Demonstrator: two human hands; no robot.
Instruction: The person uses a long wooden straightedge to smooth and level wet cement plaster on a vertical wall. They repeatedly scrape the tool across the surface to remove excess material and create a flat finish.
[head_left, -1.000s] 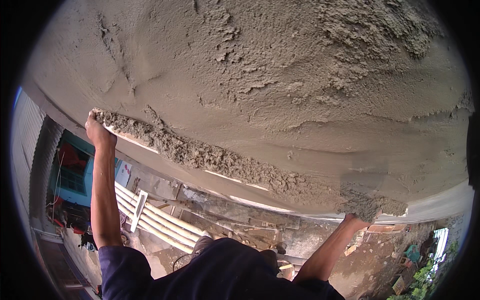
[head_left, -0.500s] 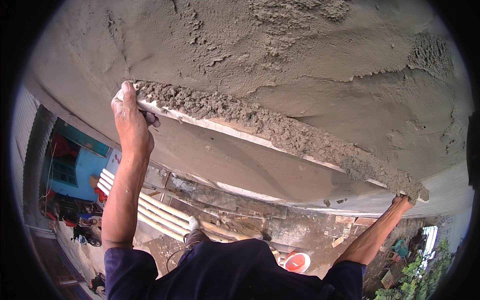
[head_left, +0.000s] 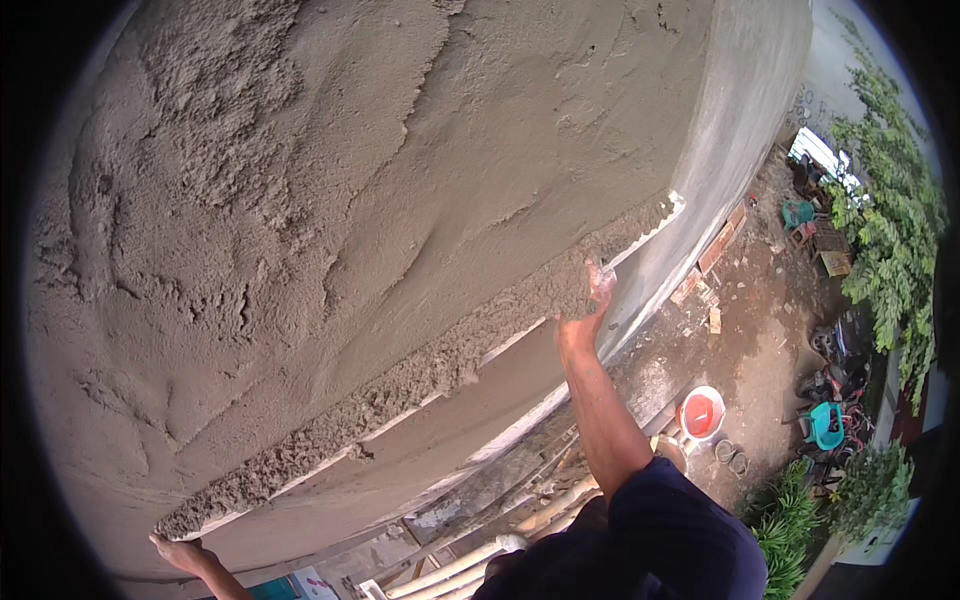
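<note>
A long pale screed board (head_left: 515, 340) lies against the wet plastered wall (head_left: 480, 130), slanting from lower left to upper right. Loose grey mortar (head_left: 400, 395) is heaped along its upper edge. My left hand (head_left: 177, 553) grips the board's left end, its fingers partly cut off from sight by the mortar. My right hand (head_left: 590, 300) is closed round the board short of the right end, with mortar on its fingers. Beyond that hand the white tip of the board sticks out.
Several pale poles (head_left: 455, 582) run below the wall. On the ground stand a white bucket with reddish contents (head_left: 701, 413) and a teal chair (head_left: 824, 426). Green plants (head_left: 880, 200) fill the right side. A bare grey wall strip (head_left: 735, 110) borders the plaster.
My view has turned, so the board now rises to the right instead of falling. My right hand has shifted inward from the board's right end; my left hand keeps its end.
</note>
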